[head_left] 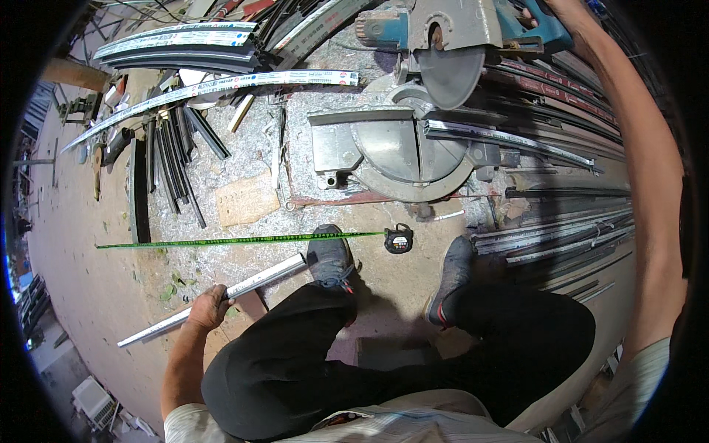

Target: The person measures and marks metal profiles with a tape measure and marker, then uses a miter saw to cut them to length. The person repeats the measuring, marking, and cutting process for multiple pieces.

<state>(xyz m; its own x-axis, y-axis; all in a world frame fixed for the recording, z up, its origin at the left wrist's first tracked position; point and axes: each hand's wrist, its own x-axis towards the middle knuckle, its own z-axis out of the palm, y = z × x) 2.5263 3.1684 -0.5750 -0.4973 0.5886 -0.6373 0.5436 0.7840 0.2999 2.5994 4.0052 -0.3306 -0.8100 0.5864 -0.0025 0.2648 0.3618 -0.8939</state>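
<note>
My left hand [209, 307] grips a long silver metal bar [258, 279] that lies low over the ground beside my left shoe [330, 256]. My right hand [550, 9] reaches up to the teal handle of a mitre saw [413, 125], at the top edge of the view and partly cut off. The saw's round blade [450, 74] is raised above its grey base. A dark metal profile [509, 139] rests across the saw table to the right. A green tape measure blade [236, 240] is stretched out on the ground, with its black case [399, 239] in front of my feet.
Stacks of dark metal profiles [569, 221] lie at the right. More black strips [173, 159] and wrapped curved profiles [192, 40] lie at the upper left. A piece of cardboard [246, 199] and metal shavings cover the ground near the saw. My right shoe [454, 269] stands by the profiles.
</note>
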